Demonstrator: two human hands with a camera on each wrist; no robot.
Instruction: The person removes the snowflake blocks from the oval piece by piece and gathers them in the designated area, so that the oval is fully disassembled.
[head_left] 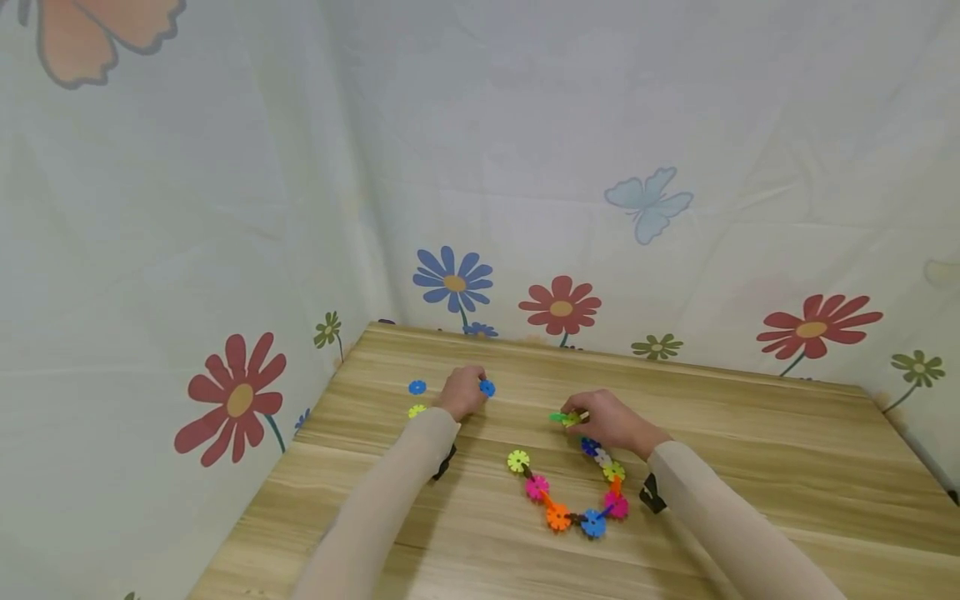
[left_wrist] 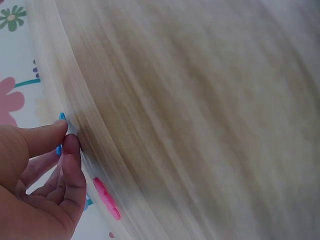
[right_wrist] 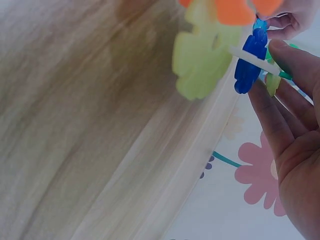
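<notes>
My left hand (head_left: 463, 392) pinches a blue notched disc (head_left: 487, 388) between thumb and fingertips, over the back left of the table. In the left wrist view the same blue disc (left_wrist: 62, 118) shows edge-on, mostly covered by the fingers. To the right, my right hand (head_left: 609, 419) pinches the end of a chain of interlocked flower-shaped discs, at a yellow-green disc (head_left: 572, 418) with a green disc (head_left: 557, 417) beyond it. From there the chain curves round in a U through a dark blue disc (head_left: 590, 447), an orange disc (head_left: 558, 517) and others to a yellow disc (head_left: 517, 461).
A loose blue disc (head_left: 417, 387) and a loose yellow disc (head_left: 417, 411) lie left of my left hand on the wooden table (head_left: 750, 450). A pink disc (left_wrist: 106, 199) shows near that hand in the left wrist view. Flower-printed cloth (head_left: 525, 167) surrounds the back and left.
</notes>
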